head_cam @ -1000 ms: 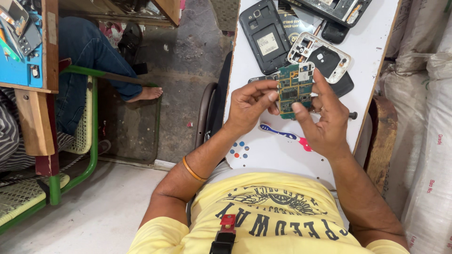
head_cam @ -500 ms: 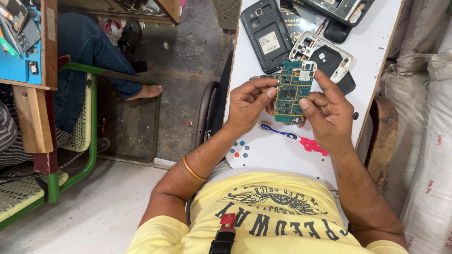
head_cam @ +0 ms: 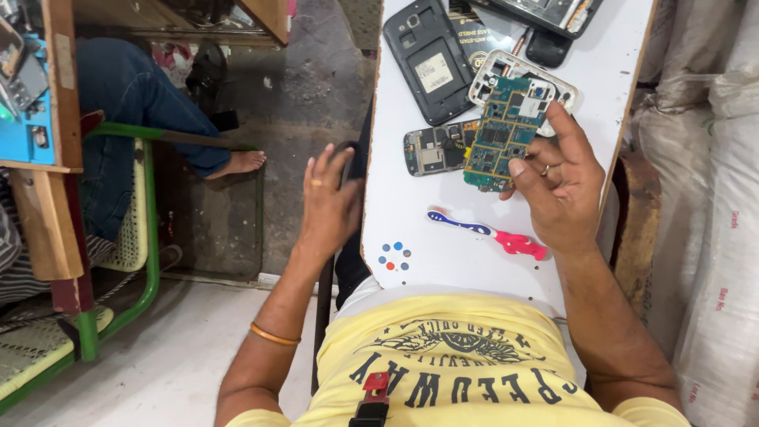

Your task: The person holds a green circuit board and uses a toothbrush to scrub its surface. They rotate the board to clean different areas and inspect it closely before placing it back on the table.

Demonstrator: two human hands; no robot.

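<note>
My right hand grips a green phone circuit board by its lower right edge, holding it just above the white table. My left hand hangs off the table's left edge, fingers spread, holding nothing. Under the board lie a dark inner phone frame and a white phone frame. A blue, white and pink toothbrush lies on the table below the board.
A black phone back shell and more phone parts lie at the table's far end. White sacks stand to the right. Another person's jeans leg and bare foot rest beside a green-framed chair on the left.
My left hand has let go of the circuit board and swung out left past the table's edge. The right hand alone keeps the board, now a little farther up the table.
</note>
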